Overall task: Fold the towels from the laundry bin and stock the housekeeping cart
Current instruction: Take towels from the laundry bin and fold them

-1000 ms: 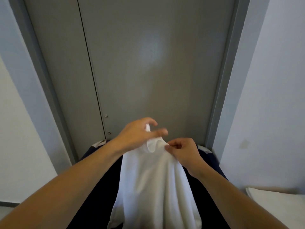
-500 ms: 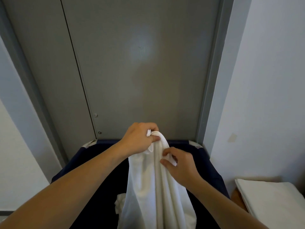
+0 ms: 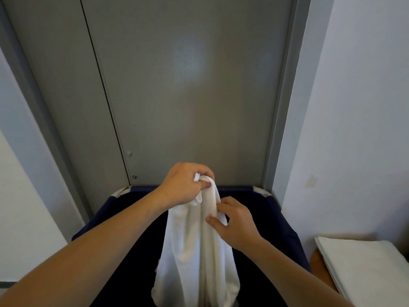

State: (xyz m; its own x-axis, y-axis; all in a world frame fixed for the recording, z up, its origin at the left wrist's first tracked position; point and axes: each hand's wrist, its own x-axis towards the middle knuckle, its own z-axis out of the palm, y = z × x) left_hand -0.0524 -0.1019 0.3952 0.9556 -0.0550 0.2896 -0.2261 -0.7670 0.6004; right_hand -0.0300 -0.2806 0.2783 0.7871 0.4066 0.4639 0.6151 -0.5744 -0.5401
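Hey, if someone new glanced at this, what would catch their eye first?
A white towel hangs at centre over the dark blue laundry bin, gripped at its top by the left hand and pinched lower by the right hand. Folded white towels lie at lower right.

White towel (image 3: 194, 251), navy laundry bin (image 3: 287, 231), grey door (image 3: 188, 96), white folded towel (image 3: 365, 267).
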